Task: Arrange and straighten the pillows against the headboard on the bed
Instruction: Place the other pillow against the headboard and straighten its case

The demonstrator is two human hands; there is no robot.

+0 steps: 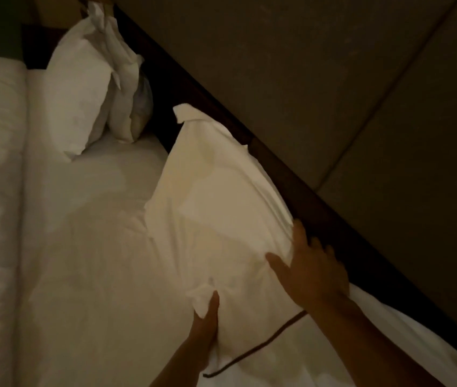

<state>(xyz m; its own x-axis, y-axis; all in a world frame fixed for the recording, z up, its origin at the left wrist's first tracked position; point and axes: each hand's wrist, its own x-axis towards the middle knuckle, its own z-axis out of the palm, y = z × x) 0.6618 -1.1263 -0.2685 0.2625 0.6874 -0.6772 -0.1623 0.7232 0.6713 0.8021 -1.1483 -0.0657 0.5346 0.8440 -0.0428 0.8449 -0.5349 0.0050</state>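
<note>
Right hand [309, 270] lies spread flat, fingers apart, on the near end of the pillow [216, 196], just beside the dark headboard [277, 169]. Left hand [206, 319] is pinched shut on that pillow's loose lower corner, farther from the headboard. The pillow leans along the headboard, slightly crooked, on the bed [82, 247]. Two more pillows [82, 88] stand upright farther along the headboard. A dark cord [252, 350] lies on the sheet near the hands. The pillow looks light, soft and floppy; gripping corners or seams should steer it better than pressing its middle
</note>
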